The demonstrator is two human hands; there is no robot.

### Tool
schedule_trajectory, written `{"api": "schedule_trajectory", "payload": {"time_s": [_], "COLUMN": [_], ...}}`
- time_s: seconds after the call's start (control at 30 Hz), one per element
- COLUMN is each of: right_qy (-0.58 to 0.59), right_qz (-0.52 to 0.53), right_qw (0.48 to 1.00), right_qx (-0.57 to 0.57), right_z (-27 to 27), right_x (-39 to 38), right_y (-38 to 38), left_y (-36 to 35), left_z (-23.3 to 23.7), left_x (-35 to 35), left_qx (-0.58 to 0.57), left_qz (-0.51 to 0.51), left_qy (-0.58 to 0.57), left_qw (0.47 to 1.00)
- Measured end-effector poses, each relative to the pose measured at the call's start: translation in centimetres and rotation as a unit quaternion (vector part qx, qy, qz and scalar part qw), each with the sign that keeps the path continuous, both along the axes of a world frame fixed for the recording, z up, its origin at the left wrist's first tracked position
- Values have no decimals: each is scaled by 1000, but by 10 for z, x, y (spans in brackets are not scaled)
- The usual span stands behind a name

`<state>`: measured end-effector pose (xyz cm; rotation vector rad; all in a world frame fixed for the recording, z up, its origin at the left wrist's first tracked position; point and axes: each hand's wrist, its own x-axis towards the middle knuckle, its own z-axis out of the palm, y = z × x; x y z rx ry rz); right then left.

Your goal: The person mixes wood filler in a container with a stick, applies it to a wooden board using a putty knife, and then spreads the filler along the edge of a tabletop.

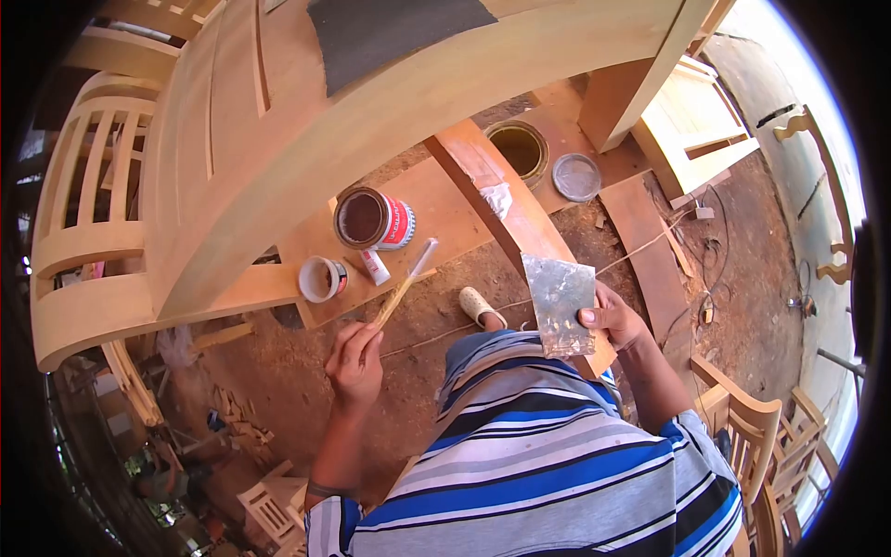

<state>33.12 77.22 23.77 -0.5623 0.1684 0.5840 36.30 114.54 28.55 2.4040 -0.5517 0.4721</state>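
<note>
My left hand (355,367) is closed round the lower end of a slim yellowish stick with a pale tip (406,286), which points up and away from me. In my right hand (614,317), thumb on top, is a flat metal plate (560,295) with stains along its near edge. Beyond the stick stands an open tin with a red label (397,223). Against the tin leans a small white and red tube or box (376,267). A small open tub (320,278) with pale residue sits to their left.
A wooden plank (501,200) with a crumpled white scrap on it runs towards my lap. A large curved wooden frame (390,102) carries dark sandpaper (394,32). Another open can (517,150) and a round lid (576,177) lie beyond. Cables (710,251) cross the ground at right.
</note>
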Motion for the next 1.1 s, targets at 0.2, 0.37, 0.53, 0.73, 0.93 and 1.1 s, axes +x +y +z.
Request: {"api": "schedule_trajectory", "payload": {"time_s": [0.2, 0.37, 0.53, 0.73, 0.93, 1.1], "right_qy": [-6, 13, 12, 5, 6, 4], "right_qz": [16, 18, 24, 40, 24, 14], "right_qw": [1000, 999, 998, 999, 999, 999], "right_qx": [-25, -29, -51, -27, -26, -41], "right_z": [0, -1, 1, 2, 2, 4], "right_x": [2, 0, 0, 2, 4, 4], "right_y": [3, 12, 13, 14, 9, 6], "left_y": [-29, -43, -50, -64, -24, -13], "left_z": [0, -4, -9, -3, -11, -6], "left_x": [-1, 7, 16, 36, 17, 6], "left_qx": [-253, -294, -139, -72, -19, -51], "left_qz": [-21, -60, -28, -53, -31, 11], "left_qy": [187, 219, 102, -24, -9, 18], "left_qw": [949, 928, 985, 996, 999, 998]}}
